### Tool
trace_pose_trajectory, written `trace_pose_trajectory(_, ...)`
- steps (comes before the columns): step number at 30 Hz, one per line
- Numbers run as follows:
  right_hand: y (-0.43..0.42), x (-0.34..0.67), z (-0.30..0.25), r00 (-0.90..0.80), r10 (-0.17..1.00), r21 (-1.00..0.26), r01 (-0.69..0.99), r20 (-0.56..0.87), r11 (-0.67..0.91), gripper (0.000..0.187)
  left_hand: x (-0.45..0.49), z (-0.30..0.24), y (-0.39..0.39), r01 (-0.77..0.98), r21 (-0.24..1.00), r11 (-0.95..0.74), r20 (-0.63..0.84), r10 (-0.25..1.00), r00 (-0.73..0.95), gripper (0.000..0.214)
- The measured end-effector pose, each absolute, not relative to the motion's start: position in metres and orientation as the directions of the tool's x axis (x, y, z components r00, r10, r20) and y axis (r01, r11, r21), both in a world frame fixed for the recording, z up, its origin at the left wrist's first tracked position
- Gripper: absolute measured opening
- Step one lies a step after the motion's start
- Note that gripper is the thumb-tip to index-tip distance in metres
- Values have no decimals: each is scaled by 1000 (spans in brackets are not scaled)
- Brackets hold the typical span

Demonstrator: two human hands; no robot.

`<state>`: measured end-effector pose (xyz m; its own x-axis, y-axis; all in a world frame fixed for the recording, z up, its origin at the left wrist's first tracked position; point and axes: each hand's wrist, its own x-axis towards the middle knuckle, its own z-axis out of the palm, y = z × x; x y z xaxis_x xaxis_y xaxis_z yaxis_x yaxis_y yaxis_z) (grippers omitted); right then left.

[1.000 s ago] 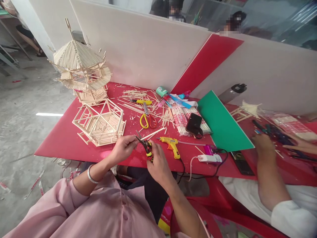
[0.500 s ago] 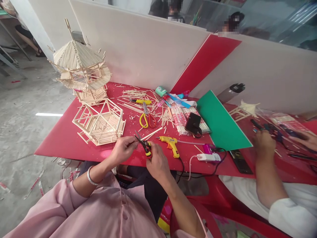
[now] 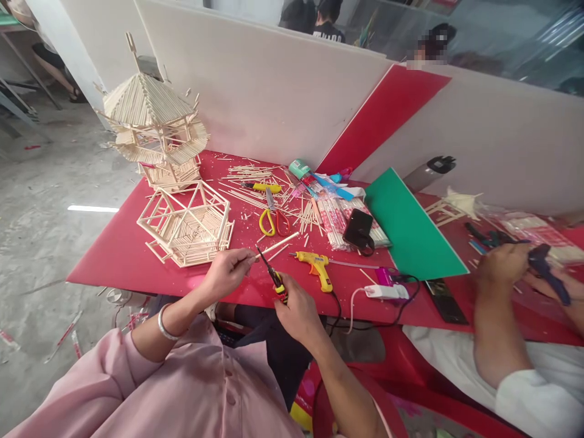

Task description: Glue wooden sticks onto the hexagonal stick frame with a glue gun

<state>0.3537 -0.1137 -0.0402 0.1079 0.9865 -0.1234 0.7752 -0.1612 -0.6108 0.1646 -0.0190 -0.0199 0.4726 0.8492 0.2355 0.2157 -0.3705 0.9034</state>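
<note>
Holding cutters [image 3: 276,282] with yellow and black handles, the right hand [image 3: 296,307] is over the near edge of the red counter [image 3: 104,261] in the head view. Its grip is wrapped around the handles. The pointed tip of the cutters leans up and to the left, close to the other hand. I cannot tell if the blades are apart.

The left hand [image 3: 228,272] is just beside the tip. Its grip is pinched closed, and what is between the fingertips is too small to tell. A silver bracelet [image 3: 166,323] goes around that wrist.

Just past the hands, two loose sticks [image 3: 280,244] lie on the counter. Near the left hand sits a six-sided frame [image 3: 196,231] made of sticks. Behind it stands a tall stick tower [image 3: 152,109] with a pointy roof.

Lots more sticks [image 3: 249,196] are spread out farther back, with a yellow knife [image 3: 267,188] and scissors [image 3: 272,210] among them. A yellow glue gun [image 3: 317,264] lies to the right of the cutters. Beyond it, a black box [image 3: 358,226] rests on bags of sticks [image 3: 331,225], next to a green board [image 3: 410,228]. At the far right, another person's hand [image 3: 502,264] is by a dark blue tool [image 3: 541,260].
</note>
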Motion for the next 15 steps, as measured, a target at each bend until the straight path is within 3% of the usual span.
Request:
trace_pose_trajectory(2, -115, 354, -38, 100, 979, -683, 704, -176, -195, 38, 166, -23, -20, 214, 878, -428, 295, 837, 461, 34)
trace_pose_trajectory(4, -116, 356, -36, -4, 961, -819, 523, -277, -235, 30, 167, -26, -21, 198, 847, -493, 375, 819, 434, 32)
trace_pose_trajectory(6, -116, 357, -34, -176, 905, -903, 270, -387, -334, 32, 169, -31, -21, 174, 831, -528, 434, 812, 389, 30)
trace_pose_trajectory(8, -113, 358, -33, -268, 853, -894, 99, -447, -437, 39, 173, -40, -18, 167, 850, -499, 432, 843, 320, 30)
trace_pose_trajectory(12, -102, 360, -27, -55, 880, -881, 54, -472, -470, 48, 190, -66, -2, 257, 894, -366, 342, 930, 135, 19)
trace_pose_trajectory(14, -98, 360, -24, -79, 882, -886, 42, -464, -463, 52, 200, -79, 8, 292, 884, -366, 360, 930, 76, 19)
trace_pose_trajectory(15, -97, 360, -22, -153, 873, -885, 20, -462, -465, 53, 204, -83, 11, 274, 885, -376, 373, 925, 67, 32)
